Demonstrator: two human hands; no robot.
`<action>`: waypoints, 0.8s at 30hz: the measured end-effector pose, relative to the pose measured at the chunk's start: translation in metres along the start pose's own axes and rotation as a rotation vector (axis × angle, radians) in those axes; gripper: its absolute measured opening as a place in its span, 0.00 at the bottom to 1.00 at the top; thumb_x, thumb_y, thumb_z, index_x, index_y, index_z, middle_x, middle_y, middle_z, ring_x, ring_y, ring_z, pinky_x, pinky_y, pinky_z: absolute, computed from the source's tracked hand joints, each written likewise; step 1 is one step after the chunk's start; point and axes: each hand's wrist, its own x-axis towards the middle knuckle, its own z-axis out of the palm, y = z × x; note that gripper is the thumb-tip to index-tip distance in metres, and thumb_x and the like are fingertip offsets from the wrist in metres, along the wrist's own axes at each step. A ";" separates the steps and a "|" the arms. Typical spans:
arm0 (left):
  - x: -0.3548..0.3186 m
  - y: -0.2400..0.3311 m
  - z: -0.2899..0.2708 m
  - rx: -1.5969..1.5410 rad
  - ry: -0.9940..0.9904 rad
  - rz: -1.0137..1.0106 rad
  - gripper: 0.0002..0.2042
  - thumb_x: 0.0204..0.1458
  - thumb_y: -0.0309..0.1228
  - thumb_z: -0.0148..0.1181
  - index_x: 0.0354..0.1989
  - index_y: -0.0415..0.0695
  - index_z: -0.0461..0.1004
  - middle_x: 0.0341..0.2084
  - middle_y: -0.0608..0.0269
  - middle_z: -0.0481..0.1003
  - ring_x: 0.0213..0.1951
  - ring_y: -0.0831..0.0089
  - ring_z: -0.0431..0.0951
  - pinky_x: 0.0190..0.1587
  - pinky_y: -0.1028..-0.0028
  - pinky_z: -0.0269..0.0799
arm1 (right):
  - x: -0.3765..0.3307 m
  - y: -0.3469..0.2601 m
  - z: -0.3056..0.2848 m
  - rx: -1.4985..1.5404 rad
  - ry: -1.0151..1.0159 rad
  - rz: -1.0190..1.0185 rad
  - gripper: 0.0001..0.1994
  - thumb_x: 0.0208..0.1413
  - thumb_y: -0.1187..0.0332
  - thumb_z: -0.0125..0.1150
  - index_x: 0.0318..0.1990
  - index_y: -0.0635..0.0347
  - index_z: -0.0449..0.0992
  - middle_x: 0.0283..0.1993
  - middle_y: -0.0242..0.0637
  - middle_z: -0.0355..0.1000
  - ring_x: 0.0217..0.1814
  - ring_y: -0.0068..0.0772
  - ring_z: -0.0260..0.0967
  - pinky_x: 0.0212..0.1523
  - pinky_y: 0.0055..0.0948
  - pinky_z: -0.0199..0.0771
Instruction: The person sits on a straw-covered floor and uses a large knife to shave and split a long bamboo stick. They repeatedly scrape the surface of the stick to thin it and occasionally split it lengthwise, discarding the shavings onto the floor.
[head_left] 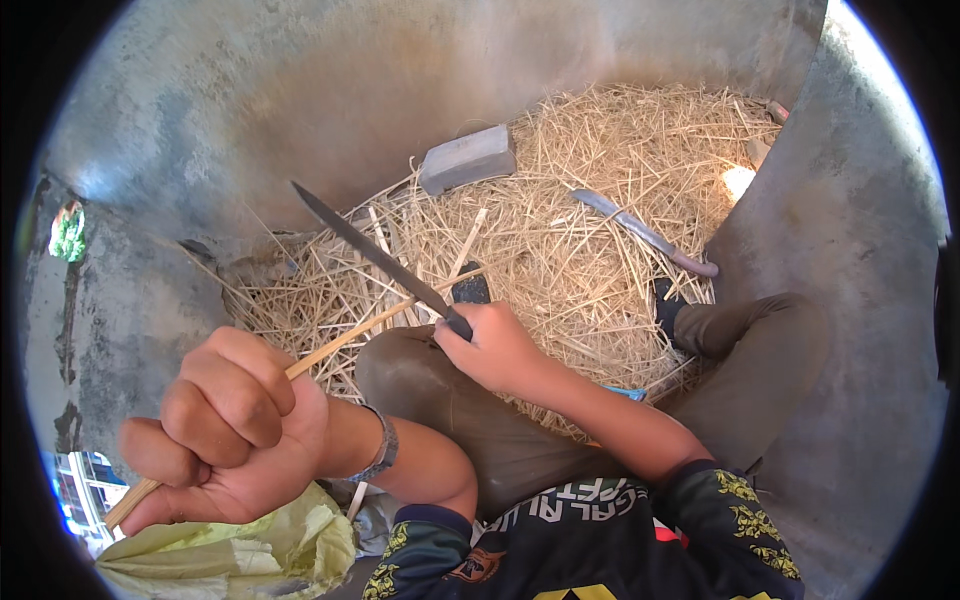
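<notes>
My left hand [235,425] is raised at the left, its fingers wrapped round a thin bamboo strip [350,335]. One end of the strip sticks out below my thumb; the other reaches up and right, past my knee. My right hand [487,340] grips the black handle of a long dark knife [375,252], held over my bent knee with the tip toward the upper left. Blade and strip cross just left of the handle; whether they touch I cannot tell.
Shavings and straw-like strips [560,240] cover the floor. A second knife [640,230] with a brown handle lies on them, near a grey block [468,160]. Curved concrete walls [300,90] stand around me. A pale yellow-green sack [250,550] lies at the lower left.
</notes>
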 end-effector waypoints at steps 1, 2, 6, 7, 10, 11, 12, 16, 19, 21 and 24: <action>0.000 0.001 0.000 0.001 -0.004 0.003 0.26 0.66 0.58 0.41 0.22 0.53 0.52 0.08 0.76 0.52 0.06 0.88 0.48 0.09 0.83 0.43 | -0.004 0.001 0.005 0.020 0.032 -0.085 0.19 0.60 0.62 0.55 0.21 0.66 0.71 0.13 0.34 0.63 0.16 0.24 0.58 0.21 0.33 0.61; 0.001 0.003 0.001 0.001 -0.011 0.008 0.26 0.66 0.58 0.41 0.22 0.53 0.52 0.08 0.76 0.51 0.07 0.88 0.47 0.09 0.83 0.43 | -0.005 0.026 0.007 0.130 -0.022 -0.070 0.19 0.61 0.63 0.55 0.20 0.65 0.69 0.13 0.32 0.63 0.15 0.24 0.57 0.20 0.34 0.60; -0.001 0.011 -0.012 0.057 0.013 0.000 0.25 0.66 0.58 0.41 0.22 0.54 0.52 0.08 0.76 0.51 0.07 0.88 0.46 0.11 0.82 0.42 | -0.012 0.150 -0.007 0.184 -0.012 0.753 0.20 0.62 0.61 0.53 0.19 0.62 0.64 0.13 0.33 0.62 0.09 0.28 0.55 0.12 0.38 0.56; 0.000 0.014 -0.016 0.030 0.014 -0.005 0.25 0.66 0.57 0.41 0.22 0.54 0.52 0.08 0.76 0.51 0.07 0.88 0.46 0.11 0.82 0.42 | -0.013 0.156 -0.015 0.206 0.008 0.834 0.20 0.62 0.61 0.53 0.19 0.62 0.64 0.13 0.33 0.61 0.09 0.29 0.55 0.10 0.38 0.55; -0.003 0.017 -0.018 -0.013 0.062 -0.029 0.25 0.65 0.59 0.44 0.21 0.55 0.52 0.09 0.78 0.49 0.09 0.86 0.44 0.15 0.80 0.39 | -0.004 0.156 -0.020 0.101 0.039 0.737 0.20 0.60 0.61 0.55 0.19 0.63 0.64 0.12 0.33 0.60 0.08 0.29 0.56 0.10 0.38 0.56; -0.004 0.018 -0.015 -0.015 0.090 -0.038 0.26 0.64 0.59 0.45 0.20 0.56 0.53 0.09 0.79 0.48 0.10 0.86 0.43 0.16 0.79 0.38 | 0.002 0.141 -0.020 0.036 0.037 0.647 0.20 0.60 0.61 0.55 0.19 0.63 0.65 0.12 0.33 0.61 0.09 0.29 0.57 0.11 0.37 0.57; -0.006 0.020 -0.014 0.059 0.159 -0.034 0.26 0.64 0.59 0.46 0.21 0.55 0.53 0.10 0.78 0.48 0.11 0.85 0.42 0.17 0.78 0.37 | 0.009 0.124 -0.016 -0.026 0.043 0.533 0.20 0.59 0.61 0.57 0.19 0.65 0.67 0.13 0.33 0.61 0.11 0.28 0.59 0.15 0.36 0.60; -0.008 0.025 -0.005 0.297 0.417 -0.032 0.25 0.63 0.57 0.50 0.21 0.54 0.54 0.12 0.76 0.46 0.14 0.82 0.40 0.19 0.74 0.35 | 0.006 0.003 -0.017 0.010 -0.186 0.240 0.16 0.58 0.63 0.55 0.26 0.70 0.77 0.18 0.49 0.71 0.22 0.45 0.74 0.28 0.39 0.71; -0.005 0.012 0.022 0.484 0.609 0.070 0.26 0.64 0.58 0.45 0.21 0.54 0.50 0.11 0.75 0.46 0.14 0.82 0.38 0.17 0.75 0.33 | -0.027 -0.055 -0.013 0.027 -0.183 -0.054 0.16 0.59 0.64 0.55 0.26 0.71 0.75 0.18 0.52 0.69 0.21 0.44 0.70 0.28 0.41 0.70; -0.003 0.005 0.031 0.599 0.692 0.134 0.26 0.65 0.58 0.44 0.21 0.54 0.50 0.11 0.75 0.46 0.13 0.82 0.38 0.17 0.76 0.33 | -0.044 -0.060 -0.001 0.039 -0.161 -0.158 0.17 0.60 0.64 0.56 0.25 0.72 0.71 0.15 0.48 0.64 0.17 0.31 0.64 0.24 0.38 0.66; -0.004 0.003 0.038 0.681 0.721 0.154 0.26 0.64 0.58 0.47 0.22 0.53 0.52 0.11 0.75 0.46 0.14 0.82 0.38 0.18 0.75 0.33 | -0.019 -0.008 -0.006 0.038 -0.186 0.173 0.17 0.60 0.64 0.55 0.24 0.71 0.71 0.15 0.46 0.64 0.16 0.32 0.64 0.23 0.37 0.66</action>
